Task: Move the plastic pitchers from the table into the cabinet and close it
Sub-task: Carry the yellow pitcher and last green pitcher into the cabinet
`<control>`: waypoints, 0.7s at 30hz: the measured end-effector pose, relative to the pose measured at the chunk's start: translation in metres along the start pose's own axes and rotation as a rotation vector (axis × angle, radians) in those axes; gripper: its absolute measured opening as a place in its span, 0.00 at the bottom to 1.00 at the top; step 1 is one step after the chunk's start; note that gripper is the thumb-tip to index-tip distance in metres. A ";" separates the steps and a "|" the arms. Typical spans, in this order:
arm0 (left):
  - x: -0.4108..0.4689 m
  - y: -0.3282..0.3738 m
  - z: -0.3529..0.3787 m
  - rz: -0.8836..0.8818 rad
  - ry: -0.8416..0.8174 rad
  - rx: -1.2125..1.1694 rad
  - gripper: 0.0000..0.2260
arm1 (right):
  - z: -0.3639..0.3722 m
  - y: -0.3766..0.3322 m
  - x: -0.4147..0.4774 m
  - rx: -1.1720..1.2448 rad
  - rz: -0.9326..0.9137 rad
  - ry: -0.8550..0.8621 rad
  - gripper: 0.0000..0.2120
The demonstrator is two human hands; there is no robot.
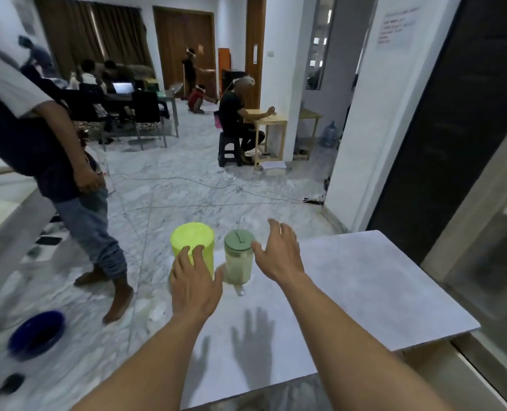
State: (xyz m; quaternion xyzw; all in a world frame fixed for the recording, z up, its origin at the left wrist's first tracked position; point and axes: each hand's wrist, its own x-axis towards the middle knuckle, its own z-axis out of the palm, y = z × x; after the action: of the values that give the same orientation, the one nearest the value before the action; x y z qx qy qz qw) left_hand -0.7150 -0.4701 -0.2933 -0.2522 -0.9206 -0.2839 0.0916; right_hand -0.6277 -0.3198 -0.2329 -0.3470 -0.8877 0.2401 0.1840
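Note:
Two plastic pitchers stand at the far left corner of a white table (pixel 365 292). The left one is a yellow-green pitcher (pixel 191 240). The right one is a clear pitcher with a pale green lid (pixel 239 259). My left hand (pixel 194 281) hovers with fingers spread, its fingertips at the near side of the yellow-green pitcher. My right hand (pixel 279 252) is open just right of the clear pitcher, thumb close to its lid. Neither hand holds anything. A cabinet with a glass front (pixel 489 262) rises at the right edge.
A person in jeans (pixel 77 203) stands close on the left, beside the table corner. A blue bowl (pixel 37 333) lies on the marble floor at lower left. A cable (pixel 216 188) crosses the floor ahead. Other people sit at desks farther back.

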 end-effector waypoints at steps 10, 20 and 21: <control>0.042 -0.048 0.073 -0.601 0.027 -0.413 0.32 | 0.123 0.040 0.056 0.212 0.141 -0.155 0.33; 0.070 -0.062 0.114 -0.660 0.043 -0.484 0.17 | 0.187 0.066 0.094 0.453 0.490 -0.241 0.21; 0.073 -0.063 0.115 -0.656 0.054 -0.469 0.16 | 0.190 0.066 0.098 0.454 0.496 -0.247 0.20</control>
State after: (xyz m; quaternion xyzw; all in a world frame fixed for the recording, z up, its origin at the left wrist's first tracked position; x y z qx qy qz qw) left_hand -0.8131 -0.4197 -0.3955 0.0484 -0.8596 -0.5070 -0.0399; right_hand -0.7541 -0.2651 -0.4097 -0.4705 -0.7161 0.5088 0.0839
